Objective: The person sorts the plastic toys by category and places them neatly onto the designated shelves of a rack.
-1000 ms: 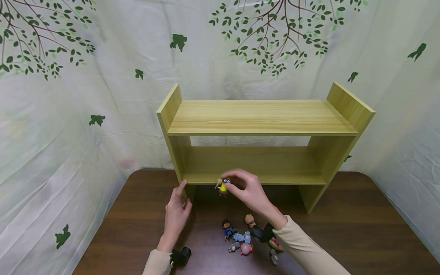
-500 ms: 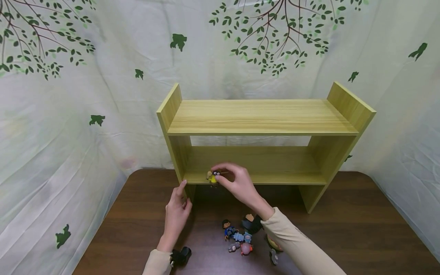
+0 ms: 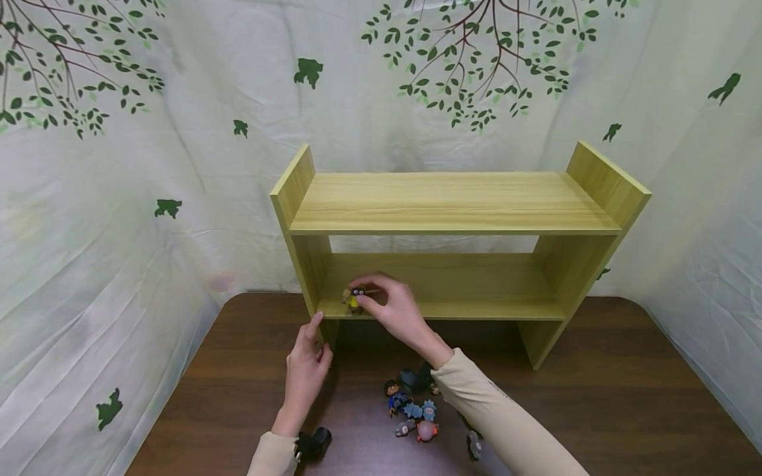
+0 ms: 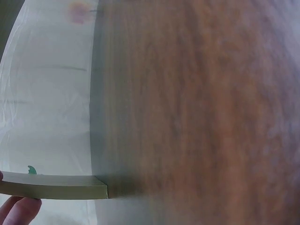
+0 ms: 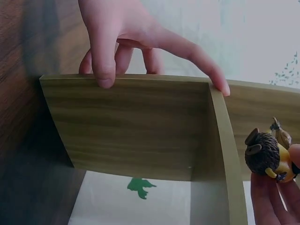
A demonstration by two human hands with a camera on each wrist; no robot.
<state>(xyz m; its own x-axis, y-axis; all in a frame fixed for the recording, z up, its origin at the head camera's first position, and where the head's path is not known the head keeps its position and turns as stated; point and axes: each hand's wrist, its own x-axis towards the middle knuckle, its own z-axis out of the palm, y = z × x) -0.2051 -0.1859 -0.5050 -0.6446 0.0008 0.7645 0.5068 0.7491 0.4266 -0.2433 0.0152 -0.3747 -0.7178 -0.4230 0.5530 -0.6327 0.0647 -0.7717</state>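
Note:
My right hand (image 3: 395, 311) pinches a small toy figure (image 3: 355, 301) between thumb and fingertips, over the front left of the middle board of a wooden shelf (image 3: 455, 221). The figure has a yellow body, a dark brown head and white eyes. Seen in the right wrist view, its rough brown head (image 5: 262, 154) points toward the board's edge. My left hand (image 3: 305, 370) grips the front edge of the left side panel, thumb on the inner face and other fingers beyond it. Its index finger (image 5: 206, 61) reaches the corner where the board meets the panel.
Several small toys lie on the dark wood table (image 3: 226, 396): a blue-clothed figure (image 3: 395, 398), a light blue toy (image 3: 428, 410), a pink one (image 3: 426, 431) and grey ones (image 3: 473, 445). A white leaf-printed cloth (image 3: 238, 172) hangs behind the shelf.
My right hand has carried the yellow figure left and upward, from in front of the middle board's edge to over its left end. The left hand has stayed on the panel.

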